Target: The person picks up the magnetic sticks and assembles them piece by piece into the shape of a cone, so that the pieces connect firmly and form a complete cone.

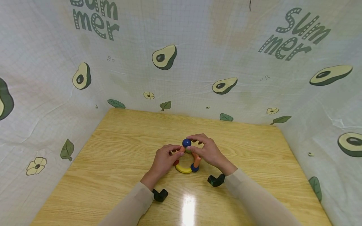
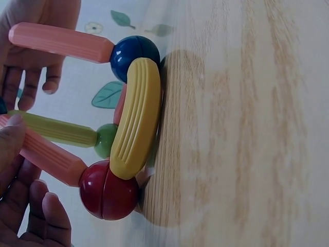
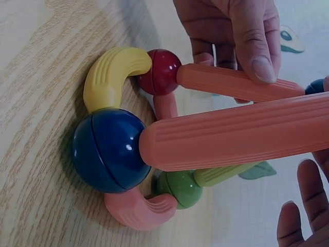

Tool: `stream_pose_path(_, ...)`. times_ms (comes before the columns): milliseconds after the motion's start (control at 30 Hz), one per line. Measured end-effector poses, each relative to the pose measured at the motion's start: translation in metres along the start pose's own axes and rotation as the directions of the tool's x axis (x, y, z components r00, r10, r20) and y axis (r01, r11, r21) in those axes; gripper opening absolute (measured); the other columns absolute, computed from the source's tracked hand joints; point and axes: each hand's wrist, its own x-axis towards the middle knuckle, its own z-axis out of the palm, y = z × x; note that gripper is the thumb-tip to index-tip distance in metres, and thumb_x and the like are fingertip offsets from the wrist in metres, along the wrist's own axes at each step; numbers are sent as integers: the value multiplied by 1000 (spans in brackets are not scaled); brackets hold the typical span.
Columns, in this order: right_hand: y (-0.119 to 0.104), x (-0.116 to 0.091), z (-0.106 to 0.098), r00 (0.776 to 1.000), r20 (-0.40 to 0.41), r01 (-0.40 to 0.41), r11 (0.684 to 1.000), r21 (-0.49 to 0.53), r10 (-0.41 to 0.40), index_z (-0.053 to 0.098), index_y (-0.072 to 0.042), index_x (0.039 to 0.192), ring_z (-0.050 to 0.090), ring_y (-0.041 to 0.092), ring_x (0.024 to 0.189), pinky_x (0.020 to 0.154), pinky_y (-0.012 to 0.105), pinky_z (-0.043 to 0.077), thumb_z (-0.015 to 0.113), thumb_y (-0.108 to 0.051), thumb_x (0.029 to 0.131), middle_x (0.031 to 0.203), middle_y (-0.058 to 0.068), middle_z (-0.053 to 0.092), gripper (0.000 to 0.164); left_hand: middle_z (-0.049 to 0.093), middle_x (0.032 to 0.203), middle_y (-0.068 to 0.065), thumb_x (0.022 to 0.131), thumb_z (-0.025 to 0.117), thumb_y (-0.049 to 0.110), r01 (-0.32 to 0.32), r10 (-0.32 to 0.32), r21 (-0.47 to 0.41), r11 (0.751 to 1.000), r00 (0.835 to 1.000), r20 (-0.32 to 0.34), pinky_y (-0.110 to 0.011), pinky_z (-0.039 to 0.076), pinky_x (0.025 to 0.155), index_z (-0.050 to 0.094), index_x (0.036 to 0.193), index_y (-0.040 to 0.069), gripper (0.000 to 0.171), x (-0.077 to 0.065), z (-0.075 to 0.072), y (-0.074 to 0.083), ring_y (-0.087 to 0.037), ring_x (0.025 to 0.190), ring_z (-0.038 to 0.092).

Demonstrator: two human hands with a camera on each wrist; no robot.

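A ring of toy balls and curved rods stands on the wooden table, with straight rods rising from it. My left hand pinches a straight orange rod that goes up from the red ball. Atop that rod sits a blue ball, which my right hand holds between thumb and fingers. A yellow curved rod links the red ball to a lower blue ball, which bears another orange rod. A green rod rises from the green ball, beside an orange curved rod.
The wooden table carries the toy near its middle. A white cloth printed with avocados and leaves hangs behind and at both sides. Black devices are worn at the wrists, below the beige sleeves.
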Motion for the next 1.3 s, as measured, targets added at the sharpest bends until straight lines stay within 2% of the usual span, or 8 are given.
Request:
stream_pose_path(267, 5, -9, -2, 1000, -7, -13, 1000, 2, 13, 71, -23, 135, 60, 29, 117, 100, 53, 48, 75, -29, 101, 131, -1, 69, 35, 73, 107, 2, 95, 80, 33, 2, -2, 5, 1000, 1000, 0, -25, 53, 72, 82, 118, 20, 26, 0, 1, -2, -11, 82, 59)
stream_pose_path(467, 7, -21, -5, 998, -53, -30, 999, 23, 31, 71, -19, 136, 60, 22, 114, 101, 56, 48, 70, -28, 104, 131, 4, 70, 33, 73, 106, 1, 94, 81, 31, 5, -5, -4, 1000, 1000, -10, -26, 52, 72, 82, 119, 20, 27, 1, 2, -3, -12, 81, 59)
stream_pose_path(700, 13, -38, -9, 994, -106, -6, 1000, 18, 8, 71, -18, 134, 60, 13, 109, 95, 39, 51, 65, -21, 106, 126, 12, 70, 28, 74, 105, 1, 94, 81, 30, -11, 11, -1, 1000, 1000, -20, -25, 53, 74, 81, 118, 20, 26, 2, 2, -3, -12, 86, 61)
stream_pose_path(767, 15, -43, -9, 994, -112, 5, 1000, 20, -3, 70, -18, 134, 60, 16, 110, 94, 37, 51, 66, -18, 106, 126, 12, 70, 29, 74, 108, 1, 94, 81, 30, -4, 3, -9, 1000, 1000, -16, -25, 54, 75, 81, 120, 19, 27, 1, 2, -2, -13, 89, 62)
stream_pose_path(867, 15, -52, -9, 993, -119, 9, 1000, 12, -8, 70, -20, 134, 61, 23, 112, 96, 41, 50, 70, -18, 103, 126, 7, 69, 31, 74, 113, 0, 95, 81, 31, 13, -13, -33, 999, 1000, -13, -26, 55, 78, 79, 123, 20, 30, 1, -1, 1, -16, 97, 63)
stream_pose_path(1033, 13, -65, -6, 993, -121, 3, 1000, 12, -2, 70, -26, 131, 61, 28, 113, 97, 53, 50, 74, -19, 100, 125, 5, 68, 32, 72, 123, -6, 96, 81, 33, 30, -30, -117, 993, 1000, -3, -34, 53, 89, 75, 129, 21, 36, 5, -7, 12, -28, 112, 62)
stream_pose_path(1133, 13, -69, -2, 992, -122, 12, 1000, 15, -11, 71, -22, 129, 61, 28, 111, 96, 54, 51, 76, -18, 99, 124, 3, 69, 30, 71, 127, -7, 96, 81, 32, 13, -12, -157, 988, 1000, 10, -42, 51, 95, 74, 131, 19, 39, 8, -10, 19, -35, 118, 60)
stream_pose_path(1300, 17, -72, 5, 989, -134, 55, 998, -13, -56, 72, -11, 125, 62, 30, 106, 93, 43, 53, 78, -13, 97, 117, -2, 70, 28, 68, 126, -1, 96, 80, 31, -29, 34, -135, 990, 999, 34, -50, 50, 102, 73, 134, 18, 41, 15, -10, 25, -37, 121, 58)
